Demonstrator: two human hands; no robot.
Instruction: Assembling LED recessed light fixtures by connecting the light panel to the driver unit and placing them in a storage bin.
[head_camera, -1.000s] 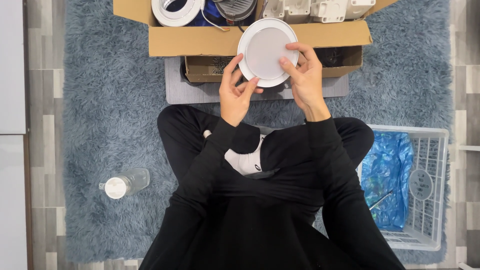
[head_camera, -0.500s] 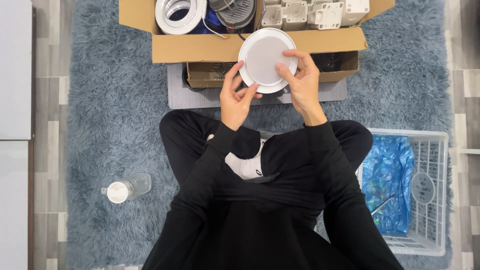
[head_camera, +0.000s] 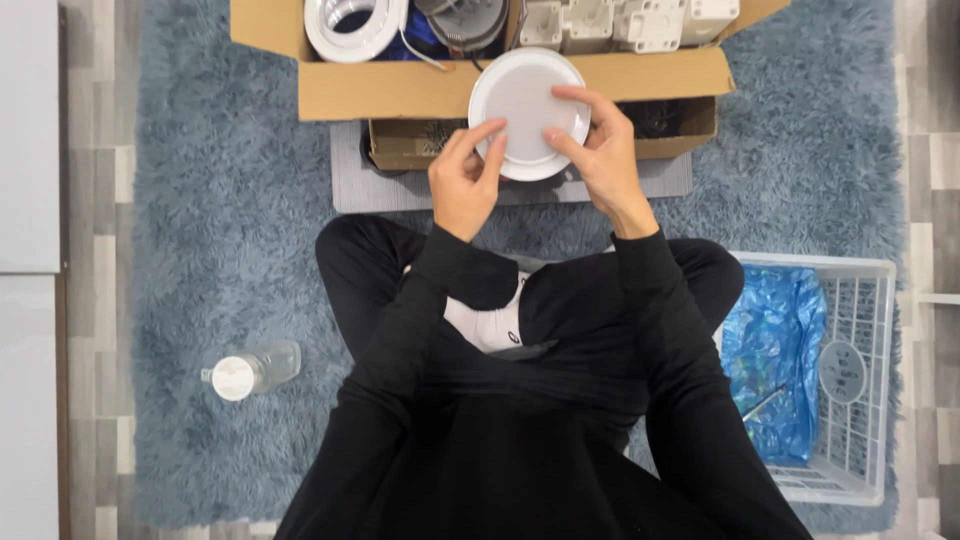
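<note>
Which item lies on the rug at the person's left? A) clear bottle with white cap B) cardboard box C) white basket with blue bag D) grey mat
A: the clear bottle lies on its side on the blue rug, on the left hand side.

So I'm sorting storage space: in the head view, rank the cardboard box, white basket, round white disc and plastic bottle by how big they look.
1. cardboard box
2. white basket
3. round white disc, though it's held up nearer the camera, so it may look oversized
4. plastic bottle

disc (head_camera: 527, 105): smooth matt white plastic; box (head_camera: 400, 90): matt cardboard; rug (head_camera: 220, 200): shaggy blue pile
</note>
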